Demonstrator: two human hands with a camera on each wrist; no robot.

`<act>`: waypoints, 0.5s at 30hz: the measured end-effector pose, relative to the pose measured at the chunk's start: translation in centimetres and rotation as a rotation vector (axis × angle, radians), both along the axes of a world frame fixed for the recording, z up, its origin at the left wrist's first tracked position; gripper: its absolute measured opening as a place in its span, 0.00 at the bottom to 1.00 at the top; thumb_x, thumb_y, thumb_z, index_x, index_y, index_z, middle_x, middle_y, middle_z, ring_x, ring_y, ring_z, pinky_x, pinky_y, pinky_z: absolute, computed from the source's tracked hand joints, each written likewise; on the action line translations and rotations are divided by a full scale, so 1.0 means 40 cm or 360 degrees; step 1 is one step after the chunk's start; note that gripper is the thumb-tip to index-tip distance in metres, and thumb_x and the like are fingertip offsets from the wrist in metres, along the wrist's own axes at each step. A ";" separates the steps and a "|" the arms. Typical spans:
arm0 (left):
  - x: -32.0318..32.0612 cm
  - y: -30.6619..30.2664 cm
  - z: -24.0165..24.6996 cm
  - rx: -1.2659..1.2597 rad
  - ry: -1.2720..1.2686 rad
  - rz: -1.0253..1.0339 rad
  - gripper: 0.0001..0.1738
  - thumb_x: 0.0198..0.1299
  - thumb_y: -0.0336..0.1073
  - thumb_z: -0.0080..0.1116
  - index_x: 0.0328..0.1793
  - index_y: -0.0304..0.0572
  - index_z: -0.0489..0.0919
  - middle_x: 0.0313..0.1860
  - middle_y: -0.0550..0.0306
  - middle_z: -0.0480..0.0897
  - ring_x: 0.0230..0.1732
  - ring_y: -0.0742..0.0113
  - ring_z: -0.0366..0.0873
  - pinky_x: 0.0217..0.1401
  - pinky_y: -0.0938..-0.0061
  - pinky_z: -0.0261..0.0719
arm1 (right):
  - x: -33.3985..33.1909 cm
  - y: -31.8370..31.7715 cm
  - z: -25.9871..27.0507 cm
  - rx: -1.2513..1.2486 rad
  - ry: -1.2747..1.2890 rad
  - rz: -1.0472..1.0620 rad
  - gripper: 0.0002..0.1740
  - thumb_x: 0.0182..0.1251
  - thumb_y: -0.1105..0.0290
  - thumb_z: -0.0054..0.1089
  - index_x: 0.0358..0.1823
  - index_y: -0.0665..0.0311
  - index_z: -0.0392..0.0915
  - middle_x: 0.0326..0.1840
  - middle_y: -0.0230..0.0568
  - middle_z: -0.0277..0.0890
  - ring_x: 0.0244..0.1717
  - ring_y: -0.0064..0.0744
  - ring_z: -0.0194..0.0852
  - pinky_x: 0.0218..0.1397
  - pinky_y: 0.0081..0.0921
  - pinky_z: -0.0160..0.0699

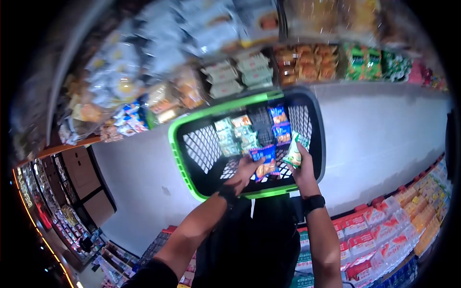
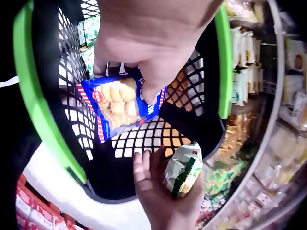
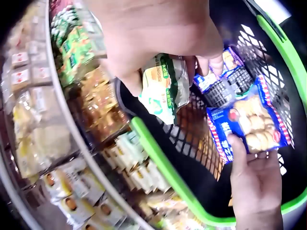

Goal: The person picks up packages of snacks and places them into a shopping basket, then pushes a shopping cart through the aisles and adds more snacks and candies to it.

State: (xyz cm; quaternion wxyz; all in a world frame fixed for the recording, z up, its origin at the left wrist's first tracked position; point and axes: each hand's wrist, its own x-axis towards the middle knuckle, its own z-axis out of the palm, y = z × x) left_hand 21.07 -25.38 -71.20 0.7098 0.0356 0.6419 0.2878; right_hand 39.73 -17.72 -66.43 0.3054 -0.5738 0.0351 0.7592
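My left hand (image 1: 246,171) pinches a blue snack packet (image 1: 263,161) with red-striped ends over the near side of a black basket with a green rim (image 1: 179,158). In the left wrist view the packet (image 2: 117,103) shows round biscuits through its front. My right hand (image 1: 304,168) grips a green and white packet (image 1: 294,150) at the basket's right side, thumb and fingers around it, also seen in the right wrist view (image 3: 165,86). Inside the basket lie several pale green packets (image 1: 228,137) on the left and blue packets (image 1: 281,126) at the back right.
Shelves of bagged snacks (image 1: 307,62) run along the far side of the basket. Red and white packs (image 1: 360,235) are stacked at the near right. Pale floor (image 1: 379,125) shows to the right of the basket, and more shelving (image 1: 72,221) stands at the far left.
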 end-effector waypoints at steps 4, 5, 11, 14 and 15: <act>0.082 0.067 -0.304 -0.0032 0.0040 -0.0006 0.22 0.63 0.38 0.58 0.60 0.38 0.70 0.51 0.52 0.80 0.50 0.61 0.79 0.47 0.65 0.81 | -0.007 -0.035 -0.210 -0.0230 -0.0269 -0.0066 0.19 0.64 0.57 0.59 0.50 0.61 0.74 0.44 0.30 0.77 0.44 0.22 0.75 0.46 0.20 0.70; 0.096 0.104 -0.358 -0.0006 0.0083 -0.0142 0.23 0.64 0.39 0.58 0.62 0.39 0.69 0.52 0.52 0.79 0.51 0.61 0.79 0.48 0.65 0.80 | -0.009 -0.038 -0.237 -0.0282 -0.0292 -0.0104 0.19 0.64 0.58 0.60 0.50 0.61 0.74 0.44 0.31 0.77 0.44 0.22 0.75 0.47 0.21 0.70; 0.176 0.253 -0.692 0.0422 -0.0125 0.0216 0.29 0.60 0.34 0.62 0.64 0.33 0.64 0.52 0.50 0.78 0.52 0.64 0.77 0.55 0.68 0.77 | 0.012 -0.025 -0.350 -0.0294 -0.0510 -0.0034 0.20 0.62 0.61 0.62 0.50 0.66 0.74 0.45 0.36 0.77 0.47 0.27 0.74 0.55 0.26 0.67; 0.175 0.247 -0.754 0.0502 0.0048 0.0262 0.34 0.60 0.36 0.62 0.68 0.35 0.59 0.53 0.49 0.77 0.51 0.65 0.76 0.54 0.69 0.77 | 0.013 -0.005 -0.337 -0.0178 -0.0365 0.0098 0.22 0.62 0.61 0.63 0.52 0.68 0.71 0.47 0.38 0.75 0.48 0.28 0.73 0.57 0.25 0.64; 0.162 0.226 -0.706 0.0583 -0.0003 0.0172 0.30 0.62 0.39 0.60 0.65 0.36 0.63 0.54 0.51 0.77 0.54 0.64 0.75 0.56 0.69 0.75 | 0.016 -0.007 -0.336 -0.0200 -0.0357 0.0121 0.22 0.63 0.61 0.62 0.52 0.67 0.71 0.48 0.39 0.75 0.49 0.28 0.72 0.58 0.26 0.64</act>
